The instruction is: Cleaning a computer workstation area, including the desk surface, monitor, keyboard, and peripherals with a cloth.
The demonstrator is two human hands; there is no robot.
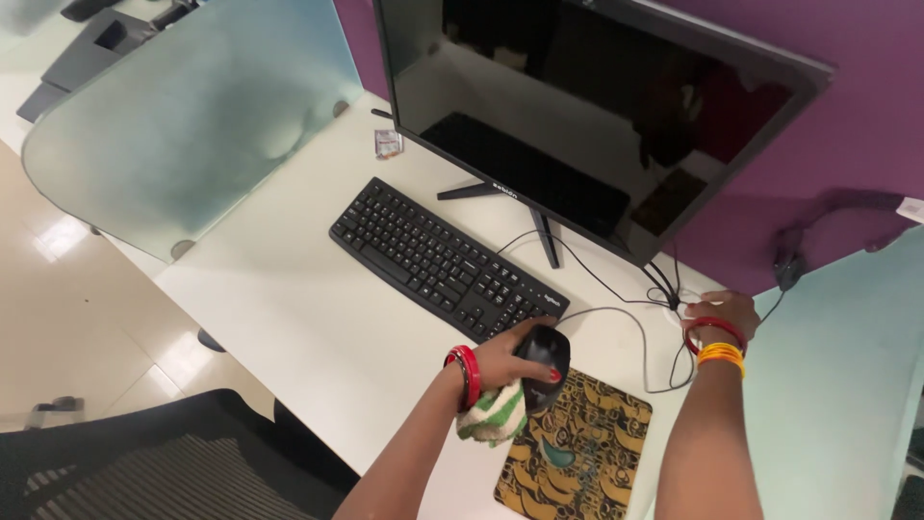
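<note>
Item: my left hand [505, 361] clamped on black mouse [545, 364], lifted just above patterned mouse pad [577, 448] near worktop [289, 308] front edge; green-white cloth [493, 414] bunched under same hand.
Item: my right hand [717, 313] closed on mouse cable [616, 313] by monitor [577, 116] base.
Item: keyboard [443, 260] just beside.
Step, judged: wiping mouse. Next calls for turning mouse against cloth, cable kept slack.

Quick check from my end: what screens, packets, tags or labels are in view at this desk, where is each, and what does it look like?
Monitor: back of the white desk, wide black rectangle, screen dark.
Small packet: on the desk left of the monitor, silvery, crumpled.
White tag: far right on the purple wall, small rectangle.
</note>
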